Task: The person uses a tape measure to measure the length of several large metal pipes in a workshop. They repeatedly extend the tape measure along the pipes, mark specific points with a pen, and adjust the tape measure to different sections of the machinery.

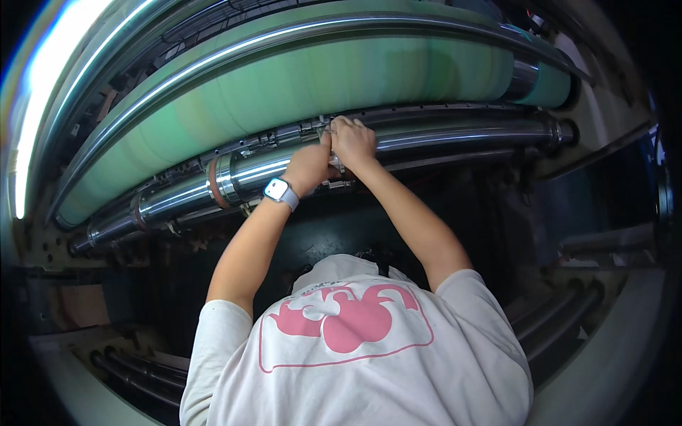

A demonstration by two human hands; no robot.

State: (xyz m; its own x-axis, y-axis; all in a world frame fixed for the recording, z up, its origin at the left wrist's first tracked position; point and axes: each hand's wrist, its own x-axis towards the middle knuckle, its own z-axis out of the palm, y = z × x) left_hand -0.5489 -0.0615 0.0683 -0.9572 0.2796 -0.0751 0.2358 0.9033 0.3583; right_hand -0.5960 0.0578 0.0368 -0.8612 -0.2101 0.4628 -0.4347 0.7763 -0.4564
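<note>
Both of my hands are together at the middle of a long polished metal shaft (455,137) on a machine. My left hand (307,169), with a smartwatch (278,189) on its wrist, is closed beside the shaft, thumb toward the other hand. Touching it, my right hand (353,144) has its fingers bent over a small metal fitting at the rail (284,133) behind the shaft. What either hand grips is hidden by the fingers. Left of them, a metal collar (226,182) with a brown ring (214,183) encircles the shaft.
A wide green roller (320,78) spans the machine behind the rail, with a shiny metal bar (298,30) across it. A machine side frame (604,92) stands at the right. Dark rods (561,312) lie low at the right, and more rods (138,373) at the left.
</note>
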